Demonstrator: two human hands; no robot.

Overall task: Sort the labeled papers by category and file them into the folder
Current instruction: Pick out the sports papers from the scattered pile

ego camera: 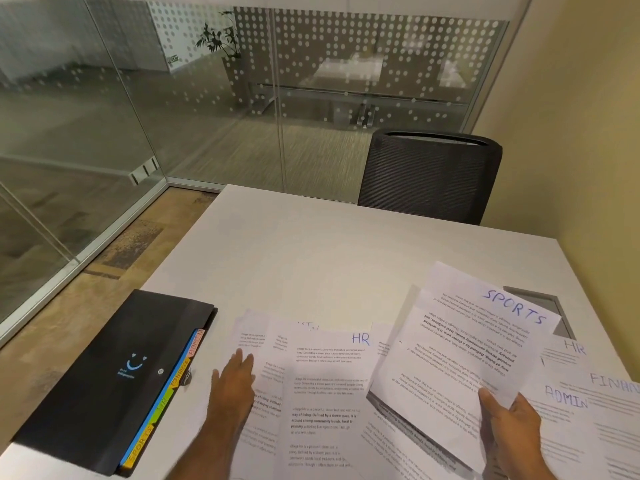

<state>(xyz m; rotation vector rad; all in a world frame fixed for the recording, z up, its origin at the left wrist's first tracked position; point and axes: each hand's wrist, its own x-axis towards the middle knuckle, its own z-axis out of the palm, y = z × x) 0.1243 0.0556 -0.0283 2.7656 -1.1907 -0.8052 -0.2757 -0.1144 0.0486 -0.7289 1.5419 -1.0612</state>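
Observation:
My right hand grips the lower edge of a small stack of sheets, lifted off the table; the back sheet is marked SPORTS. My left hand lies flat, fingers straight, on the left sheet of a spread of papers. A sheet labeled HR lies in the middle of that spread. At the left sits a black expanding folder with colored tabs reading ADMIN, FINANCE, HR and SPORTS along its right edge. More sheets marked HR, ADMIN and FINANCE lie at the right.
The papers rest on a white table. A black mesh office chair stands behind its far edge. A grey cable hatch sits in the tabletop at the right. Glass walls enclose the left and back.

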